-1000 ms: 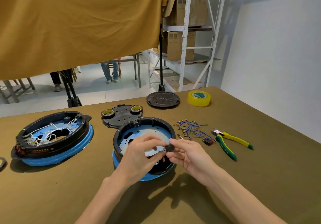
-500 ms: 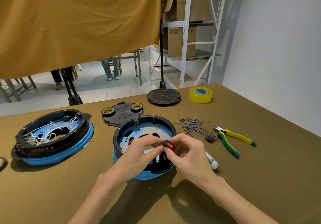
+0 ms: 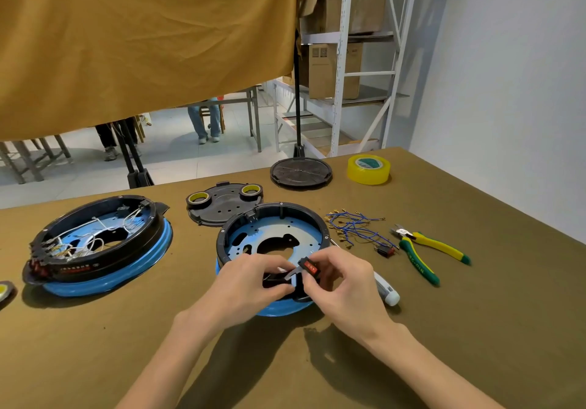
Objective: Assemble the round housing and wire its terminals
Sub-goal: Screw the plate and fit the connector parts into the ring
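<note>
A round black-and-blue housing (image 3: 272, 218) sits at the table's middle, its blue plate bare of wires. Over its near rim my right hand (image 3: 345, 285) pinches a small black rocker switch with a red face (image 3: 309, 266). My left hand (image 3: 247, 285) curls its fingers round the near rim (image 3: 276, 280) of the housing beside the switch. A bundle of blue wires with brass terminals (image 3: 355, 227) lies to the right of the housing, with another red switch (image 3: 385, 251) next to it.
A second housing, wired in white (image 3: 98, 243), stands at the left. A black cover plate with two tape rolls (image 3: 225, 202), a black disc (image 3: 301, 172) and yellow tape (image 3: 368, 169) lie farther back. Green-yellow pliers (image 3: 428, 254) and a white-tipped tool (image 3: 385, 289) lie right.
Both hands have moved down toward the housing's near rim. The switch has turned in my right fingers, so its red face now shows on top.
</note>
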Action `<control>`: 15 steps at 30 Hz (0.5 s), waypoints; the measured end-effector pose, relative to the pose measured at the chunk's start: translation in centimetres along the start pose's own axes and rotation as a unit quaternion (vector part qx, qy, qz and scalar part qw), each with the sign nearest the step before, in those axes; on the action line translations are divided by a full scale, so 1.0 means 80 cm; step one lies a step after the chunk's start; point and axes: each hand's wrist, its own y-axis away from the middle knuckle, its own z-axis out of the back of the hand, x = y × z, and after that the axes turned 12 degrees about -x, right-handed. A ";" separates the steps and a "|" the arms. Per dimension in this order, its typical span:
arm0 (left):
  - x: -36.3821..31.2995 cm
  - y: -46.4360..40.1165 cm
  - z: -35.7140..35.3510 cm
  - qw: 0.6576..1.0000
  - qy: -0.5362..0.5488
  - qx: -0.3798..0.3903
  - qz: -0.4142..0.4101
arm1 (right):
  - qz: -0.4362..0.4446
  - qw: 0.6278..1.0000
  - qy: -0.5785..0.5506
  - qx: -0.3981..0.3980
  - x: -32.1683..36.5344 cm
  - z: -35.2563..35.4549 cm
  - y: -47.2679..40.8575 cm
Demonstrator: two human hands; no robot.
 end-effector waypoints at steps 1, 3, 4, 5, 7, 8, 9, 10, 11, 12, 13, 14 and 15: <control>-0.003 0.001 -0.005 1.000 -0.008 -0.021 -0.006 | -0.004 1.000 0.006 -0.008 -0.003 -0.002 0.002; -0.006 0.002 -0.013 0.999 -0.013 -0.050 -0.014 | -0.028 0.999 0.017 -0.026 -0.012 -0.004 0.008; -0.007 0.003 -0.016 0.998 -0.015 -0.061 -0.016 | -0.042 0.998 0.021 -0.035 -0.016 -0.004 0.011; -0.006 0.003 -0.018 0.997 -0.017 -0.070 -0.017 | -0.052 0.997 0.023 -0.042 -0.020 -0.004 0.013; -0.004 0.004 -0.022 0.997 -0.018 -0.078 -0.018 | -0.058 0.997 0.021 -0.055 -0.024 -0.003 0.017; -0.003 0.004 -0.023 0.997 -0.019 -0.078 -0.018 | -0.066 0.996 0.013 -0.063 -0.025 -0.004 0.018; -0.003 0.004 -0.024 0.997 -0.020 -0.078 -0.017 | -0.089 0.994 -0.005 -0.069 -0.025 -0.006 0.020; -0.003 0.004 -0.025 0.997 -0.022 -0.079 -0.016 | -0.127 0.989 -0.037 -0.073 -0.025 -0.007 0.022; -0.003 0.004 -0.026 0.996 -0.023 -0.081 -0.015 | -0.170 0.979 -0.083 -0.075 -0.024 -0.009 0.022; -0.003 0.004 -0.026 0.996 -0.024 -0.082 -0.014 | -0.208 0.966 -0.132 -0.075 -0.024 -0.011 0.022; -0.002 0.004 -0.026 0.996 -0.025 -0.082 -0.014 | -0.235 0.953 -0.174 -0.077 -0.025 -0.011 0.021; -0.003 0.004 -0.026 0.996 -0.026 -0.082 -0.014 | -0.249 0.945 -0.197 -0.082 -0.027 -0.009 0.020; -0.003 0.004 -0.026 0.996 -0.026 -0.081 -0.014 | -0.254 0.941 -0.205 -0.086 -0.028 -0.007 0.018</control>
